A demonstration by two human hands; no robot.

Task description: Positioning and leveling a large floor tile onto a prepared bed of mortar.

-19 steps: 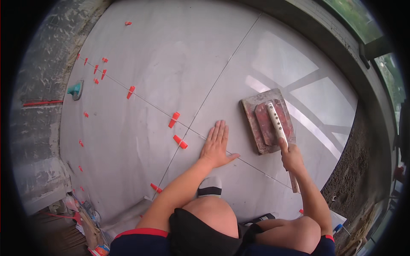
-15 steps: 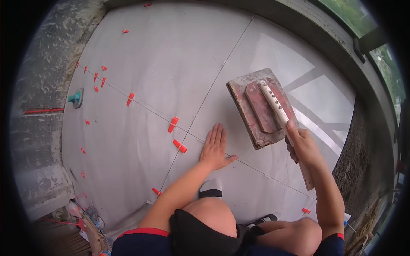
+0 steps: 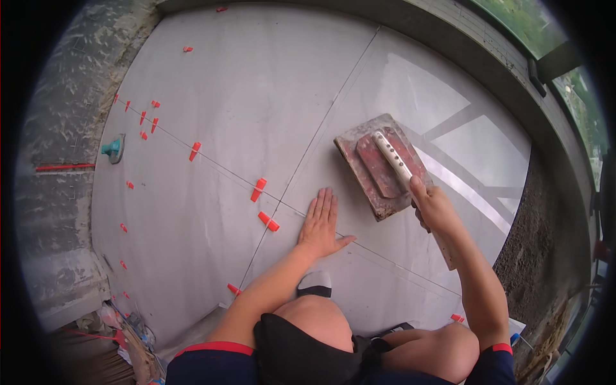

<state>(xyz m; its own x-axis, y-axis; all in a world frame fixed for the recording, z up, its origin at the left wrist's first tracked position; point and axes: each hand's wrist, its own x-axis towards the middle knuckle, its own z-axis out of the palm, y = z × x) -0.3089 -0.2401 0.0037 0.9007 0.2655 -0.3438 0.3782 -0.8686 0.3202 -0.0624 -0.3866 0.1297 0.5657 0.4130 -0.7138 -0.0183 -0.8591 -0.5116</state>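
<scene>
My right hand is wrapped round the pale metal handle of a tile beater, a broad flat square board with a worn red pad and a riveted strap on top. Its head is over the large grey floor tile to the right of the joint; whether it touches the surface I cannot tell. My left hand lies flat, fingers stretched forward and thumb out to the right, across the joint line near where the tile joints cross. Just left of that crossing are two red levelling wedges, the nearer one tilted.
Several more red wedges follow the joints and the left tile edge. A teal suction cup stands at the far left. Rough concrete borders the left, loose dark gravel the right. A raised ledge curves along the back. My knees are close below.
The tile beater and my right hand have shifted slightly left, and the handle's lower end has moved up and left. My left hand stays flat in the same place.
</scene>
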